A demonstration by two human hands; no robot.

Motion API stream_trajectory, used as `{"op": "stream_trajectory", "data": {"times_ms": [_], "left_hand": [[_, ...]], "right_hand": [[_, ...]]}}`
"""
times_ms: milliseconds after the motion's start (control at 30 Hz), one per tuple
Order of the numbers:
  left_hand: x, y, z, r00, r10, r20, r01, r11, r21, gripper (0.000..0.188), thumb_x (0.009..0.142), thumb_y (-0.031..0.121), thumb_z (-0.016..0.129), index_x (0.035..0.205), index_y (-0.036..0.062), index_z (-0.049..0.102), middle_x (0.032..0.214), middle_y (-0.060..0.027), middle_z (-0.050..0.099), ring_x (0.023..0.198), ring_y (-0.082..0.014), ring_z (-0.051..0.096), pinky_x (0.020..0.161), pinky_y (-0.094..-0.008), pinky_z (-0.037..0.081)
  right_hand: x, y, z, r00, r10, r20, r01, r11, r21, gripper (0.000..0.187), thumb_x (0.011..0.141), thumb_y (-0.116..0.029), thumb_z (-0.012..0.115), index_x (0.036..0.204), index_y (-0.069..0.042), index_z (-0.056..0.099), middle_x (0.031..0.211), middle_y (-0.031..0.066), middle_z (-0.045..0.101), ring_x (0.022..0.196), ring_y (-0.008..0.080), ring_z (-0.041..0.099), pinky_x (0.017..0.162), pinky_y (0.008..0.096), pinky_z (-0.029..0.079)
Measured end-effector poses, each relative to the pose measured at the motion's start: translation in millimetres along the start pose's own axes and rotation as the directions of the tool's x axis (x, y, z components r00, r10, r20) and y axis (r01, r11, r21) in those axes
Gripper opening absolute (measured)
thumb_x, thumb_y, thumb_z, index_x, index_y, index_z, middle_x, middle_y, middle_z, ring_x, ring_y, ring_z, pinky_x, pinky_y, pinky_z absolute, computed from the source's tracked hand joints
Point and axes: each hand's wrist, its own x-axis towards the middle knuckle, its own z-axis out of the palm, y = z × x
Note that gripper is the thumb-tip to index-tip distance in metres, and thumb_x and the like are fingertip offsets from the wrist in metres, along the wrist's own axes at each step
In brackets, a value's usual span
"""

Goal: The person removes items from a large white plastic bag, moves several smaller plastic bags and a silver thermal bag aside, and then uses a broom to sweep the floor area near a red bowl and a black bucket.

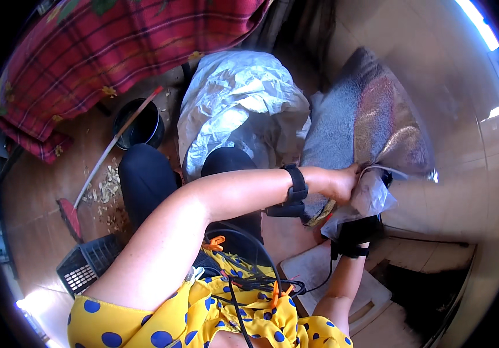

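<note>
A clear plastic bag [407, 124] with grey and reddish fluffy fabric [333, 119] inside leans against the tiled wall at the right. My left hand [341, 183] reaches across to its gathered neck, fingers closed around the plastic. A pale strip [389, 170] loops out beside these fingers. Loose, crumpled plastic [371, 197] hangs below the grip. Just beneath it is my right hand [363, 231], mostly hidden by a black wrist device and the plastic, so its fingers do not show. Both wrists wear black straps.
Before my knees stands a big white sack [235, 75]. To the left are a black bucket [139, 124], a red-headed broom [71, 217], scattered pale scraps [109, 187] and a dark crate [84, 264]. A plaid cloth [145, 35] drapes above. Cables [255, 283] cross my lap.
</note>
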Motion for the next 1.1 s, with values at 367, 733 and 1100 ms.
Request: {"op": "stream_trajectory", "data": {"times_ms": [367,733,1100], "left_hand": [[-29,42,-86,0.954,-0.150,-0.259,0.230,0.922,0.312,0.058,0.074,0.006,0.060,0.129,-0.0013,0.043,0.118,-0.0227,0.049,0.115,-0.0359,0.051,0.098,-0.0415,0.042],[-29,-1,-116,0.856,-0.422,-0.298,0.370,0.903,-0.217,0.125,0.070,0.080,0.059,0.149,0.0012,0.002,0.146,-0.0287,0.030,0.137,-0.0352,0.033,0.112,-0.0348,0.026],[-26,29,-75,0.906,-0.420,0.047,0.362,0.714,-0.599,0.052,0.096,0.049,0.052,0.117,0.0024,0.062,0.105,-0.0039,0.064,0.096,-0.0124,0.056,0.087,-0.0269,0.043]], "right_hand": [[2,2,-12,1.000,0.007,-0.022,-0.007,0.999,-0.037,0.030,0.084,-0.017,0.061,0.110,-0.003,0.060,0.101,0.0040,0.063,0.091,0.0146,0.059,0.082,0.0304,0.048],[13,13,-4,0.999,0.049,0.020,-0.048,0.997,-0.061,0.028,0.084,-0.017,0.063,0.107,-0.002,0.061,0.099,0.0035,0.063,0.089,0.0142,0.059,0.081,0.0299,0.048],[25,25,-13,0.997,0.079,0.027,-0.075,0.991,-0.114,0.025,0.084,-0.016,0.064,0.104,-0.002,0.063,0.097,0.0030,0.064,0.087,0.0138,0.059,0.080,0.0294,0.048]]}}
